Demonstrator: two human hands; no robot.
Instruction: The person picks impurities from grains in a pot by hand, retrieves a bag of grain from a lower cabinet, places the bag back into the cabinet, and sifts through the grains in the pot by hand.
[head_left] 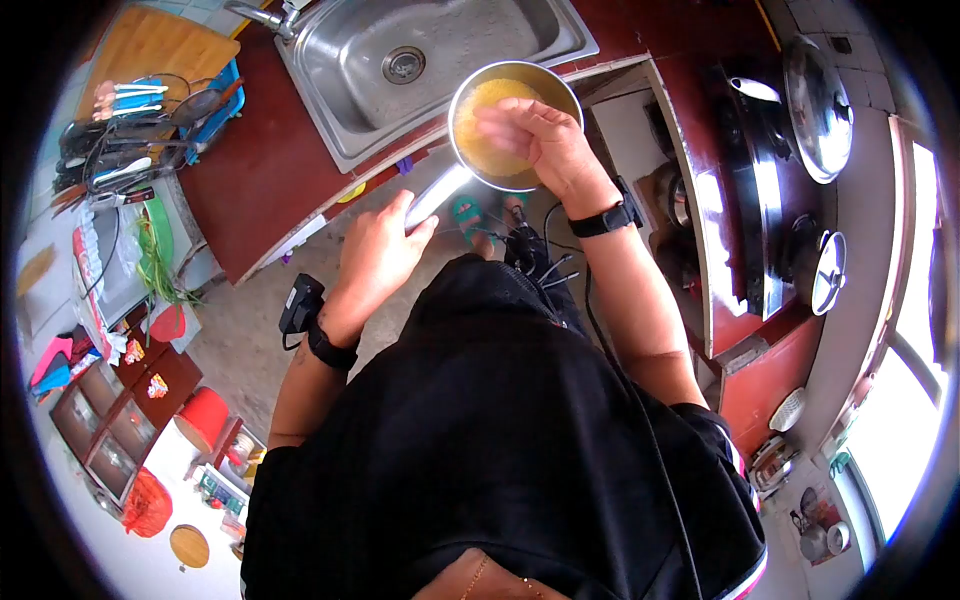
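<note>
A metal saucepan is held over the front edge of the sink. My left hand is wrapped round its long handle, keeping the pan out in front of me. Fine yellow grains, perhaps millet or cornmeal, cover the bottom of the pan. Over the grains, inside the rim, is my right hand. Its fingertips are smeared by motion, so I cannot tell whether they pinch anything or touch the grains.
Behind the pan lies a steel sink with a faucet. A dish rack with utensils and a cutting board stand left. To the right are a stove and a pot lid. Cables hang by my right arm.
</note>
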